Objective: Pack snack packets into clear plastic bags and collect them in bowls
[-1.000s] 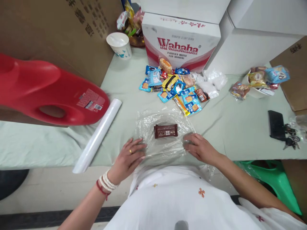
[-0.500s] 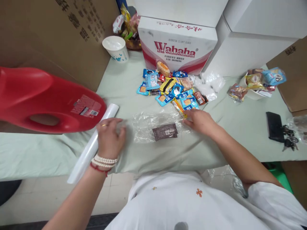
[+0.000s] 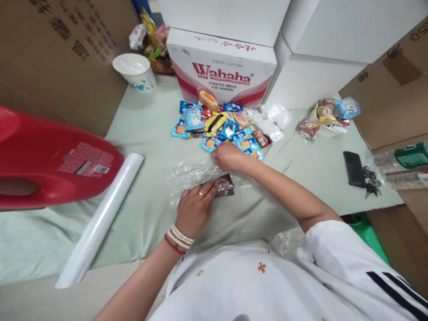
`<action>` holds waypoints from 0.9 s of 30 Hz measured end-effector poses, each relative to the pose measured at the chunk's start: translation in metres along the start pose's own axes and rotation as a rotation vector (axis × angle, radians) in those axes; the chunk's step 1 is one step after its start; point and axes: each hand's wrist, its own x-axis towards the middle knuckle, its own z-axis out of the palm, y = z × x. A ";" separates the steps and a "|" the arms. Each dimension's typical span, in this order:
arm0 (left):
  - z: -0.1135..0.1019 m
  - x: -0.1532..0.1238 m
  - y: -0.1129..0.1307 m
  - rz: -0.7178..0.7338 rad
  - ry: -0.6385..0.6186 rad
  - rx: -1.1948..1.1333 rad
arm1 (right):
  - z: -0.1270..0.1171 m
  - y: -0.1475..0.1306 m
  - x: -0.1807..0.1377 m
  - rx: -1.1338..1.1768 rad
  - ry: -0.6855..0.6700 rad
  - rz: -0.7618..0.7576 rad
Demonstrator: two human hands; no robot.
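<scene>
A brown snack bar (image 3: 225,185) lies on a crumpled sheet of clear plastic film (image 3: 185,174) spread on the pale green tablecloth (image 3: 147,133). My left hand (image 3: 195,207) lies on the near left end of the bar, fingers stretched flat over bar and film. My right hand (image 3: 229,157) is at the film's far edge, just in front of the snack pile (image 3: 217,127), fingers curled in a pinch on the film.
A roll of plastic film (image 3: 100,218) lies left, beside a big red jug (image 3: 50,169). A Wahaha box (image 3: 227,71) and paper cup (image 3: 133,71) stand behind. Right: a bowl of snacks (image 3: 331,118), phone (image 3: 353,168), keys (image 3: 371,187), bottle (image 3: 401,160).
My left hand came back from the roll onto the brown bar. My right hand moved left along the film's far edge. The film is folded and bunched round the bar.
</scene>
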 end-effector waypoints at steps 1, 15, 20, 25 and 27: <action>0.000 -0.002 0.000 -0.008 -0.003 0.009 | -0.005 0.001 -0.008 0.034 0.039 -0.047; 0.006 -0.018 -0.014 -0.026 0.078 -0.364 | 0.069 -0.019 -0.107 0.042 0.070 -0.381; -0.020 -0.036 -0.038 -0.316 0.322 -0.815 | 0.078 -0.021 -0.107 0.042 0.098 -0.330; -0.028 -0.015 -0.046 -1.030 0.603 -0.832 | 0.063 -0.033 -0.110 0.008 0.062 -0.308; -0.031 -0.007 -0.043 -0.970 0.381 -0.679 | 0.059 -0.035 -0.111 0.005 0.058 -0.287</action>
